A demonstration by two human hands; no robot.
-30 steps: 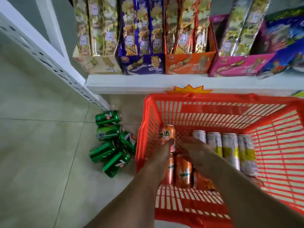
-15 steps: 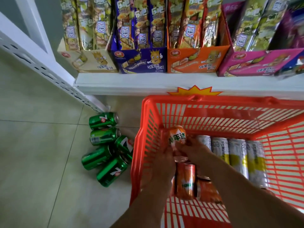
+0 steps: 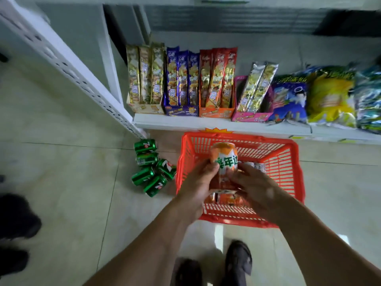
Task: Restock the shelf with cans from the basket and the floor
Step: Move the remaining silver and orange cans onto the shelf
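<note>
An orange can (image 3: 225, 164) with green lettering is held upright above the red basket (image 3: 288, 174). My left hand (image 3: 198, 182) grips its left side and my right hand (image 3: 253, 182) grips its right side near the bottom. More orange cans (image 3: 224, 198) and pale cans (image 3: 257, 166) lie in the basket, mostly hidden by my hands. Several green cans (image 3: 152, 168) lie on the floor to the left of the basket. The white bottom shelf (image 3: 185, 123) runs just beyond the basket.
Boxes of snack sticks (image 3: 181, 83) and snack bags (image 3: 329, 98) fill the shelf. A white perforated upright (image 3: 78, 79) slants at left. My shoes (image 3: 237, 261) stand on the tiled floor below the basket. Dark shoes (image 3: 14, 223) are at the left edge.
The orange can has been lifted out of the basket in both hands. The view has pulled back and up, so more shelf, floor and my feet show.
</note>
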